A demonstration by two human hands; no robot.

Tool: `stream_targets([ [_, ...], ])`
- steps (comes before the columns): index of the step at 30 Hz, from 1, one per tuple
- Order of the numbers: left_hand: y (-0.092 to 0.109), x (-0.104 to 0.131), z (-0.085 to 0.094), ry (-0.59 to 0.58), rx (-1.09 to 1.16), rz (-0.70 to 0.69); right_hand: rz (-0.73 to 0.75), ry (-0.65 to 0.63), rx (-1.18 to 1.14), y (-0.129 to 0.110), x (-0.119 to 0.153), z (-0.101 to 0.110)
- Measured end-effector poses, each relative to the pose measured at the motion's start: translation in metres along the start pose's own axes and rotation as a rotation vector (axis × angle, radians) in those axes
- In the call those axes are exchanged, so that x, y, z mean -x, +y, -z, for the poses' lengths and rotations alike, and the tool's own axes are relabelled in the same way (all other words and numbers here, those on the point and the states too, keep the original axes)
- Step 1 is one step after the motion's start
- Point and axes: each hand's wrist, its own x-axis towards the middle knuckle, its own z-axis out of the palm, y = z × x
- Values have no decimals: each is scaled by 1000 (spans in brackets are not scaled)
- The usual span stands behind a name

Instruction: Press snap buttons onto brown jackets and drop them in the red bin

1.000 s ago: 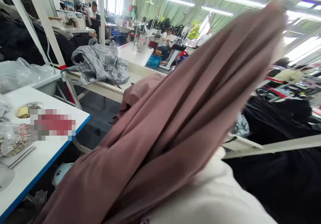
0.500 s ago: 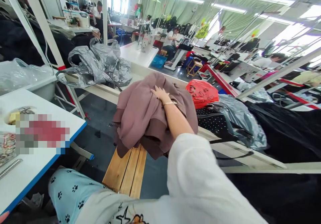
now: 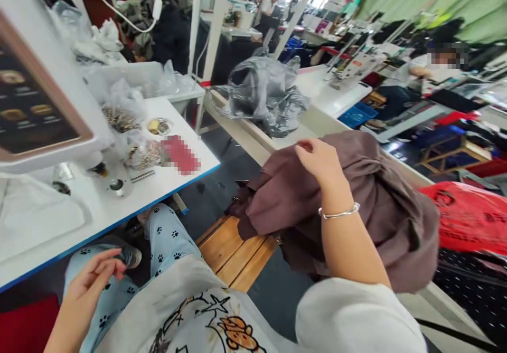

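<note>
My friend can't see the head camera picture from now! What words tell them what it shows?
A person's right hand is on or just above a rumpled heap of brown cloth that hides part of a slatted wooden bench. Their left hand, holding nothing visible, is over light-blue paw-print trousers, near a blue-edged white table.

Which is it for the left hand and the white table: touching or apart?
Apart. The head view shows a gap: the left hand is clear of the white table, with light blue trousers showing between them.
</note>
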Motion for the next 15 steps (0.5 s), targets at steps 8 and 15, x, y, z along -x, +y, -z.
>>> stream_targets([
  [8,-68,23,61,286,194,36,607,-405,-468,-172,80,-46],
  [15,-115,25,147,1051,190,-58,1001,-741,-590,-249,183,-78],
])
